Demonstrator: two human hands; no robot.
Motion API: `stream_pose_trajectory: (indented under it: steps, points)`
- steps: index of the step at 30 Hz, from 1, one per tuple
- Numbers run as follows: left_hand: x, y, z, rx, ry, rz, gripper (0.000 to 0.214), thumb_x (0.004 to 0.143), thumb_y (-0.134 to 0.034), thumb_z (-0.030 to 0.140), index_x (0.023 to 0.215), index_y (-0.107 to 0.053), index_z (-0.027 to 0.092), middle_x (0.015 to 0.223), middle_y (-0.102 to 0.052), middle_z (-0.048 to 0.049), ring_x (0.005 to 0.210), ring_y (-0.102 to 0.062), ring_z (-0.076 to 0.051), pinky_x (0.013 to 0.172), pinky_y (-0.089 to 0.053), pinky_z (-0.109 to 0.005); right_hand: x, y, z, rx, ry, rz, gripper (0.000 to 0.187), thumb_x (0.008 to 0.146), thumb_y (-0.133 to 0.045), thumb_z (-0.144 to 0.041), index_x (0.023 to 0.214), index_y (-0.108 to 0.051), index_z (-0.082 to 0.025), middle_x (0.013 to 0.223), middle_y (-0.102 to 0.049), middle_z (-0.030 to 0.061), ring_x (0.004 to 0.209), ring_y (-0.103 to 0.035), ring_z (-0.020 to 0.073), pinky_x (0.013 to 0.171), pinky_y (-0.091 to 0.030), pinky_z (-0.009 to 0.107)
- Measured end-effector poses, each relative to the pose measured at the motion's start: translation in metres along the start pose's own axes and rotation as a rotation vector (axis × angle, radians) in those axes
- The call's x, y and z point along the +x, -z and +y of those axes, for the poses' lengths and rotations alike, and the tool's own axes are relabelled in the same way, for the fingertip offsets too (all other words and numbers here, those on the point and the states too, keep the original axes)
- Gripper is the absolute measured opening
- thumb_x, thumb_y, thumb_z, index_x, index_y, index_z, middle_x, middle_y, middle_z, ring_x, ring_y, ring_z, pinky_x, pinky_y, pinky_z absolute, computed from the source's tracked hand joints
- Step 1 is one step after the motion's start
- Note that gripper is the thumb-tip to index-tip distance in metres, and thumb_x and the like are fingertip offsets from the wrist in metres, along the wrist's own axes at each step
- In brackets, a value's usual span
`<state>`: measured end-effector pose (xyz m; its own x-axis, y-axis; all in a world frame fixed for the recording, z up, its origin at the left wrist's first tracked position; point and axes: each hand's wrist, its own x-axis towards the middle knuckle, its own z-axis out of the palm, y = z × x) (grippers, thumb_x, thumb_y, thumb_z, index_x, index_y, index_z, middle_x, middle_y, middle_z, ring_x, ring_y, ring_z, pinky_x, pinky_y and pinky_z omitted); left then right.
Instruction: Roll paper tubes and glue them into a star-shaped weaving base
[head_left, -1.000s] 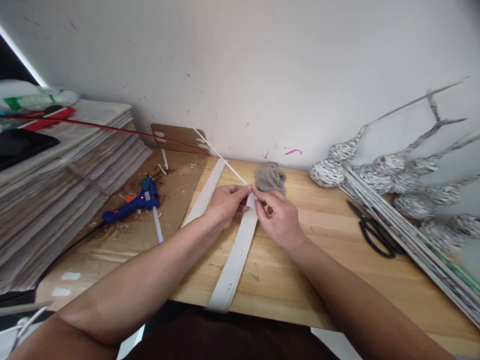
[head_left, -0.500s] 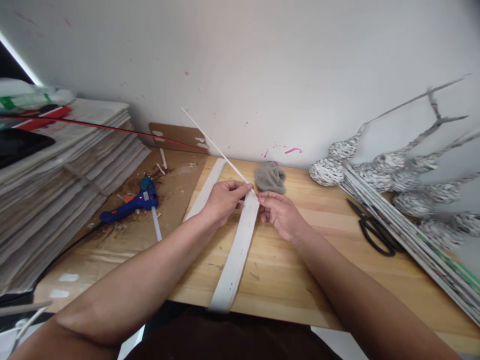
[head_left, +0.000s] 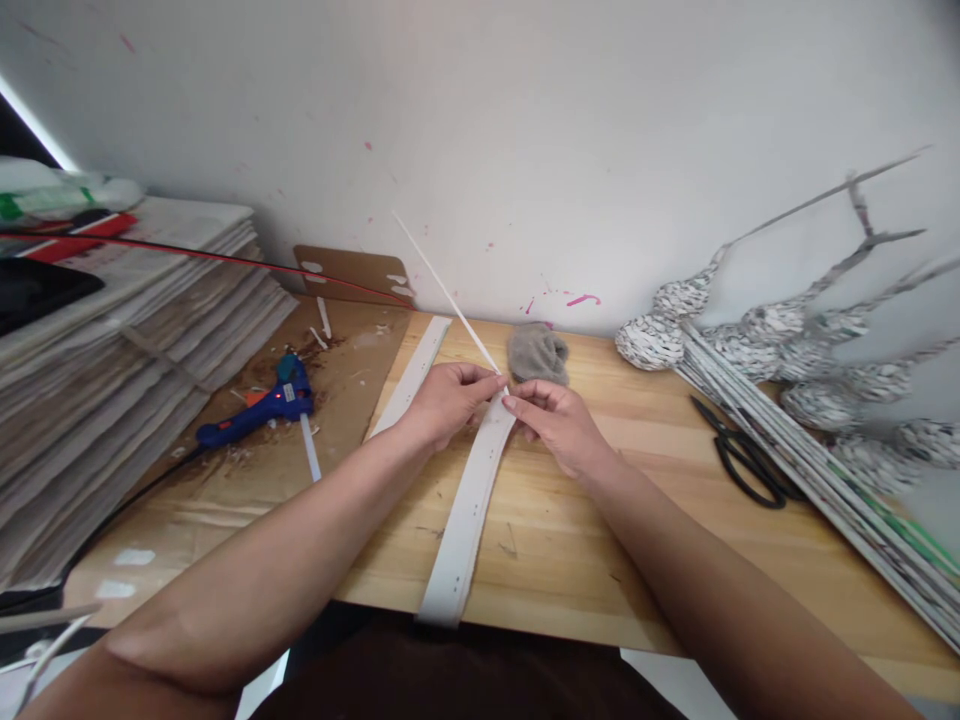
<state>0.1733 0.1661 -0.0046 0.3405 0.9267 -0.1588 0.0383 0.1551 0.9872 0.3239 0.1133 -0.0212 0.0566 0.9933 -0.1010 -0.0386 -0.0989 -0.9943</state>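
Observation:
A long white paper strip [head_left: 466, 520] runs from the table's front edge up to my two hands, its far end between them. My left hand [head_left: 457, 400] pinches a thin white rolled stick [head_left: 450, 297] at the strip's far end; the stick slants up and to the left toward the wall. My right hand [head_left: 556, 420] is closed at the same end, thumb on top, gripping the strip where it meets the stick. The fingers hide the joint between the two. Another white strip [head_left: 416, 370] lies flat on the table beyond my left hand.
A blue glue gun [head_left: 259, 408] rests on brown cardboard [head_left: 367, 350] at the left, beside a tall paper stack [head_left: 135, 370]. A grey cloth [head_left: 537, 353] lies beyond my hands. At right are black scissors [head_left: 742, 465], rolled paper sticks [head_left: 795, 450] and woven paper balls [head_left: 649, 342].
The stick has swung slightly more upright, its tip shifting right. My right thumb has moved onto the top of the strip's end.

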Motion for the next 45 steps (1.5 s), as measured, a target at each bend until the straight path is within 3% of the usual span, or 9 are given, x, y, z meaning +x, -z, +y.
stream_pose_trajectory:
  steps: [4, 9, 12, 16, 23, 37, 41, 45]
  points:
    - [-0.003, -0.002, -0.001, 0.025, 0.009, -0.012, 0.023, 0.066, -0.074, 0.038, 0.070, -0.071, 0.015, 0.065, -0.063, -0.0015, 0.046, -0.044, -0.007, 0.039, -0.032, -0.020, -0.001, -0.001, 0.001, -0.054, 0.022, 0.012, 0.029, 0.070, -0.073, -0.044, 0.071, -0.062, -0.017, 0.065, -0.063, -0.0012, 0.052, -0.051, 0.0089, 0.046, -0.037, 0.022]
    - [-0.004, -0.002, -0.003, 0.098, -0.005, -0.020, 0.024, 0.068, -0.072, 0.039, 0.071, -0.071, 0.015, 0.067, -0.065, -0.0027, 0.047, -0.046, -0.008, 0.039, -0.032, -0.020, -0.001, 0.009, 0.000, -0.379, 0.066, -0.033, 0.032, 0.073, -0.070, -0.047, 0.068, -0.060, -0.017, 0.060, -0.061, -0.0011, 0.053, -0.052, 0.0107, 0.048, -0.037, 0.023]
    - [-0.006, -0.001, -0.002, 0.227, -0.094, -0.008, 0.025, 0.070, -0.070, 0.040, 0.072, -0.071, 0.016, 0.068, -0.067, -0.0029, 0.049, -0.049, -0.009, 0.043, -0.035, -0.021, 0.000, 0.018, -0.010, -0.407, 0.051, -0.074, 0.030, 0.072, -0.071, -0.045, 0.075, -0.064, -0.017, 0.064, -0.062, -0.0005, 0.056, -0.054, 0.0112, 0.051, -0.040, 0.024]
    - [-0.010, -0.002, -0.002, 0.434, -0.253, 0.000, 0.024, 0.076, -0.064, 0.038, 0.068, -0.070, 0.016, 0.065, -0.068, -0.0021, 0.053, -0.052, -0.011, 0.049, -0.037, -0.021, 0.000, 0.020, -0.021, -0.290, 0.150, 0.023, 0.027, 0.074, -0.069, -0.036, 0.092, -0.063, -0.017, 0.080, -0.067, 0.0031, 0.067, -0.060, 0.0130, 0.062, -0.048, 0.027]
    - [-0.018, -0.008, -0.003, 0.682, -0.405, -0.015, 0.012, 0.076, -0.061, 0.022, 0.070, -0.070, 0.017, 0.069, -0.071, -0.0021, 0.062, -0.061, -0.013, 0.058, -0.039, -0.023, -0.007, 0.011, -0.014, -0.446, 0.312, 0.019, 0.011, 0.076, -0.061, -0.020, 0.087, -0.061, -0.019, 0.078, -0.064, 0.0015, 0.068, -0.060, 0.0134, 0.063, -0.048, 0.027]
    - [-0.024, -0.012, -0.004, 0.919, -0.535, -0.031, 0.013, 0.079, -0.057, 0.020, 0.070, -0.067, 0.017, 0.072, -0.072, -0.0048, 0.064, -0.061, -0.015, 0.058, -0.036, -0.026, -0.009, 0.013, -0.022, -0.564, 0.233, 0.006, 0.012, 0.067, -0.055, -0.014, 0.077, -0.058, -0.020, 0.063, -0.057, -0.0029, 0.055, -0.051, 0.0107, 0.051, -0.039, 0.024]
    - [-0.024, -0.012, -0.004, 0.937, -0.533, -0.017, 0.013, 0.079, -0.057, 0.020, 0.070, -0.067, 0.017, 0.071, -0.071, -0.0042, 0.063, -0.061, -0.015, 0.057, -0.036, -0.026, -0.008, 0.013, -0.024, -0.494, 0.174, -0.052, 0.016, 0.065, -0.057, -0.014, 0.080, -0.057, -0.020, 0.065, -0.059, -0.0026, 0.056, -0.052, 0.0113, 0.051, -0.040, 0.024]
    - [-0.025, -0.012, -0.005, 0.987, -0.557, -0.013, 0.014, 0.080, -0.056, 0.021, 0.071, -0.066, 0.018, 0.072, -0.071, -0.0045, 0.063, -0.061, -0.016, 0.057, -0.036, -0.027, -0.008, 0.013, -0.025, -0.522, 0.162, -0.008, 0.012, 0.064, -0.055, -0.014, 0.074, -0.058, -0.019, 0.061, -0.056, -0.0032, 0.054, -0.050, 0.0106, 0.049, -0.038, 0.023]
